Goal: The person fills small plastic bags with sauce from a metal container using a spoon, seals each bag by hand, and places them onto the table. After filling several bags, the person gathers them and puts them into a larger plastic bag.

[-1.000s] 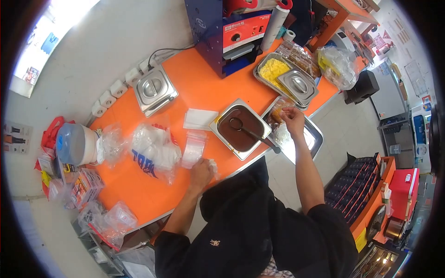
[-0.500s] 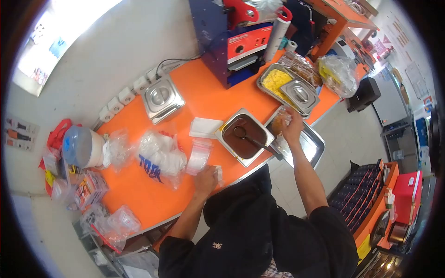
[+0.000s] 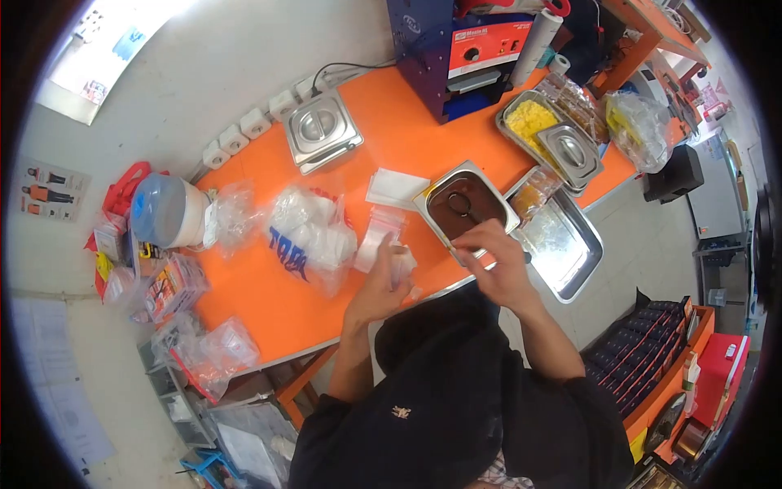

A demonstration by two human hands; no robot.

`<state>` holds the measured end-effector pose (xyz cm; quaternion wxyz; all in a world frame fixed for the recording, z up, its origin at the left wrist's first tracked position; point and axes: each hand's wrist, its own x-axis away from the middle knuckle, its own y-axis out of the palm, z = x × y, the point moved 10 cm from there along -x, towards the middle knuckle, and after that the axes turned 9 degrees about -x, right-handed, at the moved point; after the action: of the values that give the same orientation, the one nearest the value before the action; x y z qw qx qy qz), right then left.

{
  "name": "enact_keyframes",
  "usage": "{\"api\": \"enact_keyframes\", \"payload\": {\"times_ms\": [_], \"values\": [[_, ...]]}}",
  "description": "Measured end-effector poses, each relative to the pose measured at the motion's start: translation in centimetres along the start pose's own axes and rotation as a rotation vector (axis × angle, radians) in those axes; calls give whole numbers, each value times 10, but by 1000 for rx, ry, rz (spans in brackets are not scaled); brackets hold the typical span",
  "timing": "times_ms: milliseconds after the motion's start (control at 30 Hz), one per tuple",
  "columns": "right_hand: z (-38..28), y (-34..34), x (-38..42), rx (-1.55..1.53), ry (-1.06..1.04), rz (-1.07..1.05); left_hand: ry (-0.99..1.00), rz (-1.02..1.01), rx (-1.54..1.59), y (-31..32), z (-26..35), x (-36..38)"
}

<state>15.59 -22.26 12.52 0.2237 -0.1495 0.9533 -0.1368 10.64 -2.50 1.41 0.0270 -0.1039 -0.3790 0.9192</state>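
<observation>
My left hand (image 3: 376,295) is at the table's front edge with its thumb raised, gripping a small whitish piece (image 3: 402,265) that looks like thin paper or plastic. My right hand (image 3: 498,265) hovers at the near side of a steel pan (image 3: 511,213) of brown sauce. Its fingers are bent in a pinch; what they hold, if anything, is hidden. A ladle (image 3: 460,204) rests in the sauce, its handle partly behind my right hand. Near my left hand lie clear plastic bags (image 3: 376,232) and white sheets (image 3: 397,189).
Right of the pan, a bag of brownish food (image 3: 533,194) lies on a steel tray (image 3: 580,261). Behind stand a tray of yellow food (image 3: 529,119) and a blue-and-red machine (image 3: 489,49). A lidded steel container (image 3: 322,130), plastic bag (image 3: 314,236) and bucket (image 3: 167,210) occupy the left.
My right hand has left the bag of brownish food and moved left toward the sauce pan. My left hand has lifted, its thumb now raised beside the whitish piece. The camera view has shifted.
</observation>
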Motion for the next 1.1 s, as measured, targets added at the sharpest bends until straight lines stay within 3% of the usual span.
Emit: {"api": "enact_keyframes", "payload": {"times_ms": [67,267,400,500,600,733,800,867,933,1000,1067,1100], "values": [[-5,29,-6,-52,56,-159,-305,-329,886,32,17,0],[11,57,-7,-35,82,-285,-244,-409,1109,50,37,-8],[29,58,1,-138,214,-272,-126,-352,1052,44,47,-14],[49,48,7,-191,341,-180,-160,-389,1252,45,49,-10],[31,32,-2,-207,204,-16,-153,-479,1193,46,51,-6],[32,30,-6,-207,331,-67,-176,-515,1082,52,48,-9],[10,44,-13,-136,168,-205,-218,-501,1013,57,44,-5],[16,50,-9,53,146,-332,-147,-478,948,53,46,-11],[10,44,-10,156,50,-242,-228,-460,648,52,31,-8],[2,37,-11,72,-60,-177,-282,-529,763,26,49,-9],[24,9,-10,-81,135,88,-58,-384,828,84,9,-12],[38,3,-7,-268,230,180,-150,-369,858,52,25,-18]]}}
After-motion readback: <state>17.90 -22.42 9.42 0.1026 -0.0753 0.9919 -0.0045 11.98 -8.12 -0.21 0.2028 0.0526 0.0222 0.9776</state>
